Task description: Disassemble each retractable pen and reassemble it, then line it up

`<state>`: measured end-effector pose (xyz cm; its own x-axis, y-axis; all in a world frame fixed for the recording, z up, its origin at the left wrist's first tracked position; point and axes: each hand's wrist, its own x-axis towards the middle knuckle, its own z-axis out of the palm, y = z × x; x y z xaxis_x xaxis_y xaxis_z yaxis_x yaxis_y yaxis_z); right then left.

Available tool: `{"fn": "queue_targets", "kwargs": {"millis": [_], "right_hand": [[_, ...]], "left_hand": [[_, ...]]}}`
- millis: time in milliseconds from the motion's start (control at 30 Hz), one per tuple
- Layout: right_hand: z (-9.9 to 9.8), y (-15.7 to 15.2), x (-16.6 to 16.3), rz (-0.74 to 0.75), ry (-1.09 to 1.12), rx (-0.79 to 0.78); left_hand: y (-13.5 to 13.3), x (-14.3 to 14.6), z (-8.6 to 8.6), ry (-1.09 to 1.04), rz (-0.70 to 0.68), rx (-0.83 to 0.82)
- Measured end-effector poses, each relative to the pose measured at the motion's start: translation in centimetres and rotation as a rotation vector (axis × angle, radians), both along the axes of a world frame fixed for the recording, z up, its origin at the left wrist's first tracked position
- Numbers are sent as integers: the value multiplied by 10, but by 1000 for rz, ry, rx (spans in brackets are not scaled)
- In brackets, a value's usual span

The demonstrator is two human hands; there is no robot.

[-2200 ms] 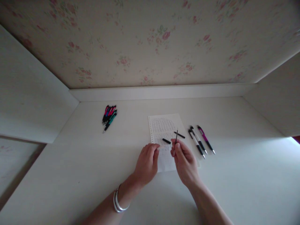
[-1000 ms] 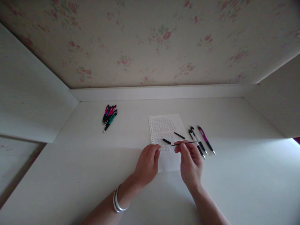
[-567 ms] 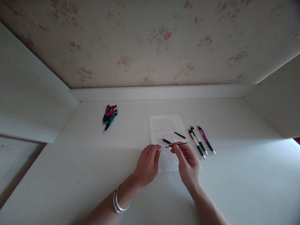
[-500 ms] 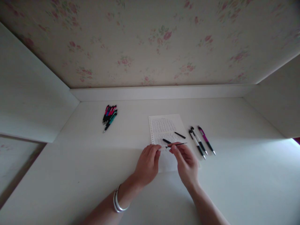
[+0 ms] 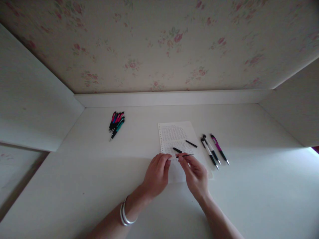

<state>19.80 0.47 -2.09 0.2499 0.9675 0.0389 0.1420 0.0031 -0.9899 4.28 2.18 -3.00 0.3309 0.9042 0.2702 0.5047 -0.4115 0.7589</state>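
My right hand (image 5: 194, 174) pinches a thin dark pen refill (image 5: 187, 155), held level and pointing left. My left hand (image 5: 157, 173) is closed round a pale pen barrel (image 5: 172, 157) whose end just shows beyond the fingertips. The refill's left end meets that barrel. Both hands hover over the lower part of a written sheet of paper (image 5: 174, 134). Two short black pen parts (image 5: 177, 150) (image 5: 191, 143) lie on the sheet just beyond my fingers.
Three whole pens lie right of the sheet: two black-and-white ones (image 5: 210, 152) and a magenta one (image 5: 218, 148). A bunch of several coloured pens (image 5: 116, 123) lies at the back left. White side panels and a flowered back wall enclose the white desk (image 5: 74, 179).
My right hand turned the refill from upright to level, swung out right, then slid left, bringing the refill's tip into the barrel held by my left hand. The left hand stayed still.
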Motion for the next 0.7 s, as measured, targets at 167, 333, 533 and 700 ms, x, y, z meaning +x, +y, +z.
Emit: {"fn": "queue_targets", "kwargs": {"millis": [167, 333, 533, 700], "right_hand": [[3, 1, 1, 46, -2, -28], [8, 1, -2, 208, 16, 56], [11, 4, 0, 238, 88, -60], [20, 5, 3, 380, 82, -65]], "left_hand": [[0, 0, 1, -2, -26, 27], [-4, 1, 2, 52, -34, 87], [-4, 1, 1, 159, -42, 151], [-3, -2, 2, 120, -19, 178]]}}
